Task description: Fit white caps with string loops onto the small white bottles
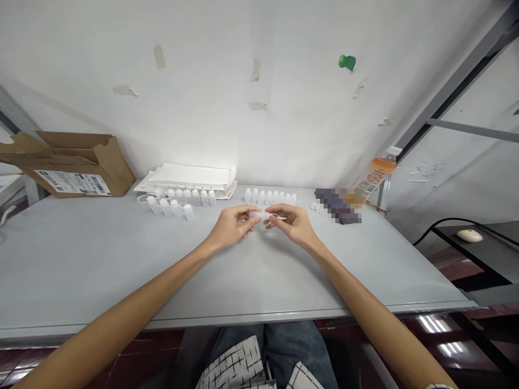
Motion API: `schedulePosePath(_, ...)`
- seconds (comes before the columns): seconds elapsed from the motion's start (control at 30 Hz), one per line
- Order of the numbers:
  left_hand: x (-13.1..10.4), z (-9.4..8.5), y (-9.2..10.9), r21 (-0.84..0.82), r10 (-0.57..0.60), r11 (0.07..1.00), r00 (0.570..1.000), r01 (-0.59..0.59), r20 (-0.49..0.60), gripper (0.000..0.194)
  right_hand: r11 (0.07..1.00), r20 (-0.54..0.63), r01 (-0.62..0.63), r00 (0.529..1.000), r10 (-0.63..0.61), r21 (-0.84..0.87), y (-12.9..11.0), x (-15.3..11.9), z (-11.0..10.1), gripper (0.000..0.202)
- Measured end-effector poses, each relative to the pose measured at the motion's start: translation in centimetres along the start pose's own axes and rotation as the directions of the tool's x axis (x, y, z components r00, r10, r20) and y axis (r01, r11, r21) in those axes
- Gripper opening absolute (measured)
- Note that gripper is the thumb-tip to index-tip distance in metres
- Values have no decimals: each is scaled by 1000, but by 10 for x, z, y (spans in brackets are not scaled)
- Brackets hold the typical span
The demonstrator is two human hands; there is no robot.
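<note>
Above the middle of the grey table, my left hand [230, 226] is closed around a small translucent squeeze bottle [258, 214] lying on its side. The fingers of my right hand [298, 222] pinch the bottle's other end, where a thin white nozzle tip [279, 218] points right. Whether the tip is fixed to the bottle I cannot tell. Just beyond my hands stands a group of small white bottles [261, 197] without tips. Farther left, several capped bottles [174, 208] with loop straps stand upright. Small white pieces [315, 206] lie to the right of my right hand.
An open cardboard box [77, 167] sits at the back left. White flat packets [186, 175] are stacked against the wall. A blurred dark item [338, 205] and a tilted drink bottle [375, 175] are at the back right. The table's front edge [251, 319] runs near my lap.
</note>
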State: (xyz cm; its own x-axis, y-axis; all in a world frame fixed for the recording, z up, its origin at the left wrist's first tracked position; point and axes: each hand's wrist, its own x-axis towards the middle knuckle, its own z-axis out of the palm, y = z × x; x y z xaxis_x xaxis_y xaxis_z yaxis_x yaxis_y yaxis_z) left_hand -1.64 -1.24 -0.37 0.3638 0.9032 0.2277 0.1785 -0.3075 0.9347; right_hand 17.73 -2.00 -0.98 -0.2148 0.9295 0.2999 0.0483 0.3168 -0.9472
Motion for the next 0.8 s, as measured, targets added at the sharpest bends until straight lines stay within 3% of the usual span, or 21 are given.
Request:
schedulePosePath(0.13, 1, -3, -4, -61, 11, 998, 1000, -12, -8, 34, 996, 109, -76, 992, 70, 52, -2, -1, -2, 36)
schedulePosePath(0.43, 4, -4, -15, 75, 209, 975, 978, -208, -8, 29, 983, 111, -110, 989, 94, 145, -1, -1, -3, 32)
schedulePosePath(0.57, 5, -4, -19, 261, 273, 928, 962, -265, 5, 26, 990, 106, -121, 988, 113, 68, 1, 0, -3, 33)
schedulePosePath(0.67, 4, -2, -22, 431, 292, 852, 953, -298, 82, 24, 992, 105, -110, 988, 116, -55, 1, 0, 0, 34)
schedulePosePath(0.73, 4, 0, -23, 463, 270, 836, 955, -294, 119, 26, 988, 114, -97, 987, 111, -118, 0, 1, 1, 34)
schedulePosePath(0.8, 3, 1, -23, 417, 216, 879, 973, -231, 86, 31, 986, 87, -85, 991, 99, -146, -2, 2, -2, 37)
